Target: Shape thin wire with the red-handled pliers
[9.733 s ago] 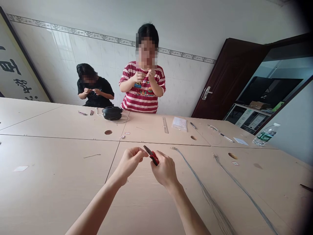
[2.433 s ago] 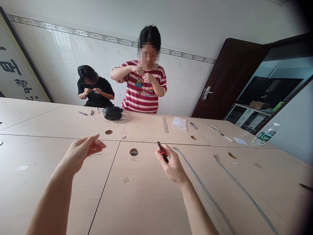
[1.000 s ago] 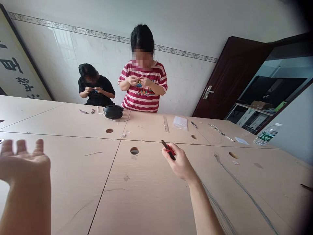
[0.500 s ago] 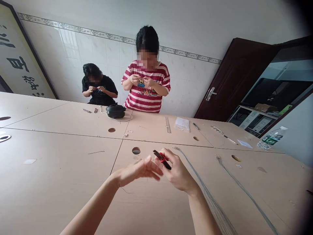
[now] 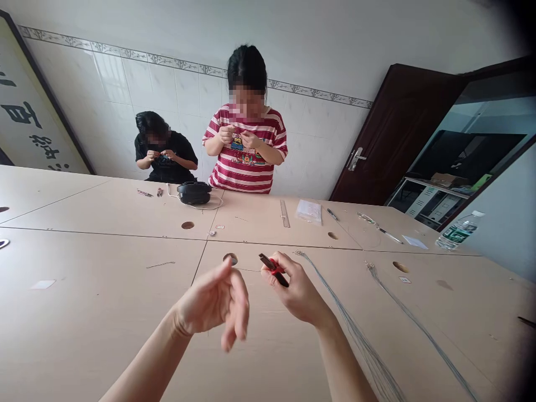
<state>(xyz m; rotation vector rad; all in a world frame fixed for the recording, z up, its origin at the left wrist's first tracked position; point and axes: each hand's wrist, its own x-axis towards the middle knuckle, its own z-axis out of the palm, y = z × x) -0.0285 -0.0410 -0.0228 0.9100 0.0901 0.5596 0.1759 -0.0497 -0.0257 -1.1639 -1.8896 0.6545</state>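
Note:
My right hand [image 5: 295, 287] is wrapped round small pliers [image 5: 274, 270] with red and black handles, their dark jaws pointing up and to the left. A thin strand seems to run leftward from beside the pliers; its ends are hard to make out. My left hand [image 5: 218, 304] is raised over the table with its fingers apart and nothing in it, a little left of the pliers and not touching them. To the right of my right hand lies a bundle of thin grey cords [image 5: 335, 296], with a second bundle [image 5: 410, 315] farther right.
Across the wooden table [image 5: 104, 312] are a black pouch [image 5: 194, 192], a ruler [image 5: 285, 214], a plastic bag [image 5: 309, 212], a pen [image 5: 332, 214] and a water bottle [image 5: 459, 230]. Two people work with their hands at the far edge. Round holes pierce the tabletop.
My left hand has moved left, away from the pliers, and turned with its fingers spread. My right hand still holds the pliers in nearly the same place. The view has shifted slightly.

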